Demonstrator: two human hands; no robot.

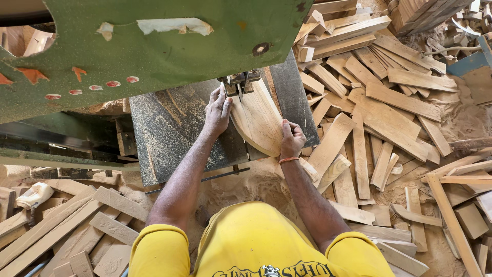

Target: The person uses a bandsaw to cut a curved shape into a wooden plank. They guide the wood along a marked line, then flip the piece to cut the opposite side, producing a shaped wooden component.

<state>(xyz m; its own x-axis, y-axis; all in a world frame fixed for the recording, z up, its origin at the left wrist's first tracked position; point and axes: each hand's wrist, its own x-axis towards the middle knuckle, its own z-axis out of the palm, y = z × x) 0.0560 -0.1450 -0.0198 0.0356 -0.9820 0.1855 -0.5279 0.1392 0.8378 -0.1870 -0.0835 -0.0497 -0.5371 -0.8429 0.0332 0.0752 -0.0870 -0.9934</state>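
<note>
- Fingers (219, 98) of our left hand (217, 114) lie nearly straight and close together, pressed flat on the left edge of the pale curved wooden board (258, 119), with the palm resting on the dusty grey steel saw tabletop (169, 128).
- Fingers (287, 129) of our right hand (292, 140) are curled down over the board's right edge near its rounded near end, gripping it; an orange band (288, 160) sits on that wrist.
- We see the board lying flat on the tabletop between both hands, its far end reaching up to the metal blade guide (240, 82).
- We cannot make out the blade itself; the guide and the worn green machine housing (154, 46) hide where it meets the wood.
- Our right thumb is tucked out of sight, so we cannot tell how it sits on the board.
- Sawdust covers much of the tabletop, blurring its edges.
- Loose light wooden offcuts (379, 118) are heaped on the sawdust-covered floor (461, 118) to the right, and more planks (61, 225) lie at lower left, cut off by the frame.
- Our yellow shirt (256, 241) fills the bottom edge.
</note>
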